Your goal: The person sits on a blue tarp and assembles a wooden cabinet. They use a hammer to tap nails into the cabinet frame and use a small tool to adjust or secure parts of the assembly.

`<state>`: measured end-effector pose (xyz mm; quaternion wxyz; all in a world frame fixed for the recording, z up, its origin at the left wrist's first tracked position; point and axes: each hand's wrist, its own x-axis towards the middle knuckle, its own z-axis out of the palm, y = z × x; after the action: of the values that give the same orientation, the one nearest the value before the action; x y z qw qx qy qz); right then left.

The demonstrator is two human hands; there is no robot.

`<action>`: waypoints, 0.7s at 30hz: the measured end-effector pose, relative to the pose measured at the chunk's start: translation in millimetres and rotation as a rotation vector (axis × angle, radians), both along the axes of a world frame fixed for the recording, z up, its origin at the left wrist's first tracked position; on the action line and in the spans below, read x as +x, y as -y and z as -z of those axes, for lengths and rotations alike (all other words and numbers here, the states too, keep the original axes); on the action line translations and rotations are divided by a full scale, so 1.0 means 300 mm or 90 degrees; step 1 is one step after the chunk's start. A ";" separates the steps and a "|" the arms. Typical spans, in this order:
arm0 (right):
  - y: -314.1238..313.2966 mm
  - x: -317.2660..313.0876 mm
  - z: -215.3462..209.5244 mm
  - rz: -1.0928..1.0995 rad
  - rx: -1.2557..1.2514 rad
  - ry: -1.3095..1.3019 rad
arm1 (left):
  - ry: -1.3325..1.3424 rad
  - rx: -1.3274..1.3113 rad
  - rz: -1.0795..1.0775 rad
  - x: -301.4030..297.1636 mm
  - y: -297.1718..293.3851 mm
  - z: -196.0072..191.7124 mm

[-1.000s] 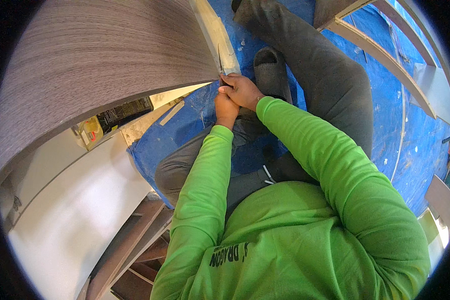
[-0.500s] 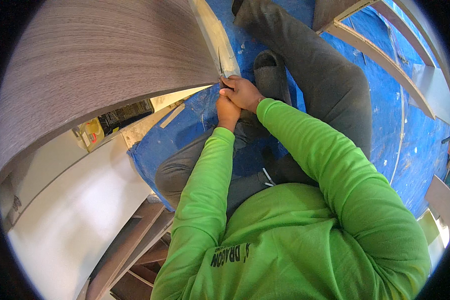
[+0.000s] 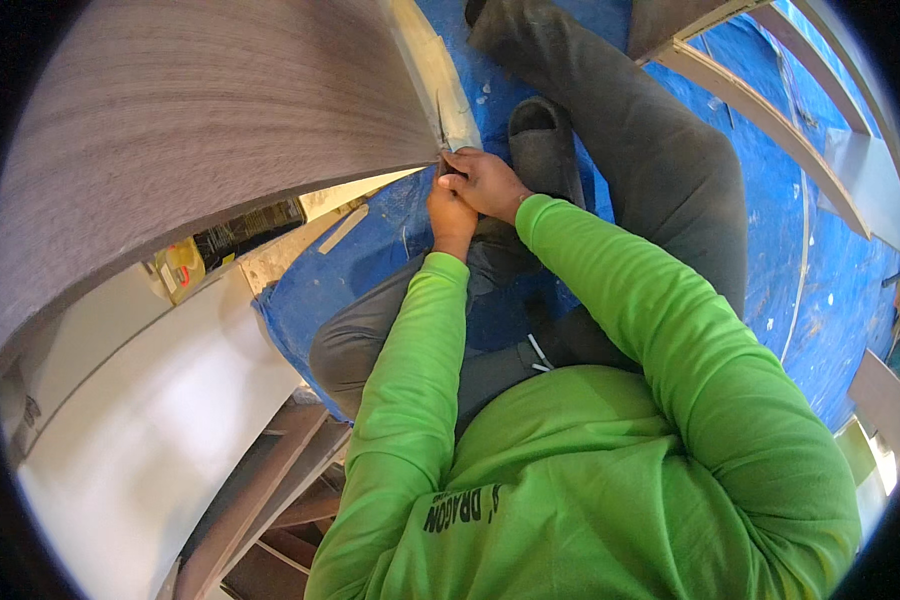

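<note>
A large brown wood-grain panel [image 3: 260, 90] fills the upper left, and both my hands meet at its near right corner. My right hand [image 3: 490, 184] is closed, its thumb and fingers pressed against my left hand [image 3: 452, 218], which is closed just below it. Between the fingers shows a small dark piece, too hidden to name. From the hands, a pale yellowish edge [image 3: 438, 75] of the panel runs away from me, with a thin dark sliver lying along it near the corner.
Blue sheeting [image 3: 770, 260] covers the floor under my legs. A dark slipper [image 3: 545, 150] lies just right of my hands. Beneath the panel are a yellow-and-black package [image 3: 245, 235] and a thin wood strip [image 3: 344, 230]. Wooden frames [image 3: 770, 125] stand at upper right; a white board [image 3: 160, 400] is at left.
Both hands stay at the panel's corner, still closed together. My left hand has shifted very slightly to the left; little else differs.
</note>
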<state>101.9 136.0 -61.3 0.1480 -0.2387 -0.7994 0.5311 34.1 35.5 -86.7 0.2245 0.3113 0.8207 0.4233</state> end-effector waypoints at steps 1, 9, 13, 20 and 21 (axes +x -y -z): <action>-0.002 0.001 0.000 0.001 -0.010 -0.005 | 0.008 -0.020 -0.008 0.004 0.000 -0.007; -0.014 0.000 -0.040 -0.023 -0.058 0.035 | -0.016 -0.028 -0.034 0.008 0.001 -0.022; -0.010 0.003 -0.053 -0.006 -0.052 0.045 | -0.021 -0.060 -0.016 0.004 0.005 -0.016; -0.009 -0.001 -0.072 -0.005 -0.079 0.057 | -0.032 -0.047 -0.026 0.009 0.001 -0.019; -0.009 -0.004 -0.074 -0.005 -0.084 0.057 | -0.029 -0.060 -0.018 0.007 0.002 -0.022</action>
<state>100.8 138.8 -39.0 0.0938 -0.2682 -0.7694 0.5721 36.2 34.9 -80.3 0.2142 0.2981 0.8488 0.3806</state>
